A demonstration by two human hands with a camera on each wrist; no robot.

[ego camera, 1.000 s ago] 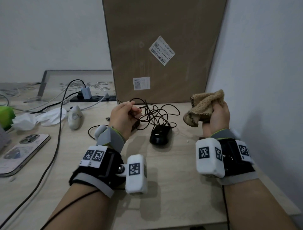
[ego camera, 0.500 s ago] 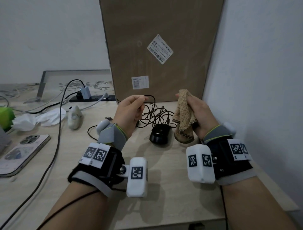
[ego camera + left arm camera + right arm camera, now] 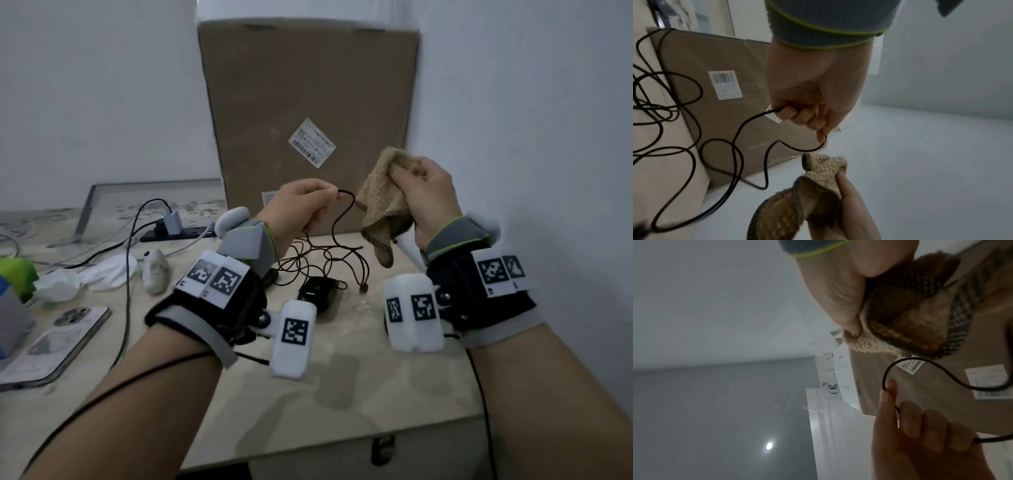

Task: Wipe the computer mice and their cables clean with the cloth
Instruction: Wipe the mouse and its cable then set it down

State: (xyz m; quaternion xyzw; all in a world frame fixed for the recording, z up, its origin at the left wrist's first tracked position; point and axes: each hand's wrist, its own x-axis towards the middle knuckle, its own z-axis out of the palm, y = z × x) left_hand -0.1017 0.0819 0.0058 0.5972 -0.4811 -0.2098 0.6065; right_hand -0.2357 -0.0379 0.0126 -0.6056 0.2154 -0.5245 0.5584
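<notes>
My left hand (image 3: 301,205) is raised above the desk and pinches the black cable (image 3: 342,219) of the black mouse (image 3: 317,291), which lies on the desk (image 3: 342,394). In the left wrist view the cable (image 3: 756,116) runs through my curled fingers (image 3: 803,116) and loops out past the fingertip. My right hand (image 3: 424,195) grips a tan knitted cloth (image 3: 382,205), bunched and hanging just right of the cable loop. The cloth (image 3: 900,331) hovers beside the cable (image 3: 888,369), and I cannot tell whether they touch. A white mouse (image 3: 156,274) lies further left.
A tall cardboard box (image 3: 308,102) leans against the wall behind the tangle of cable. The wall (image 3: 531,137) is close on the right. Left of the mice lie crumpled tissue (image 3: 89,277), a phone (image 3: 51,346), a power strip (image 3: 171,229) and a dark cord (image 3: 128,291).
My left hand has lifted the cable higher off the desk. My right hand has brought the cloth up and in toward the raised loop of cable.
</notes>
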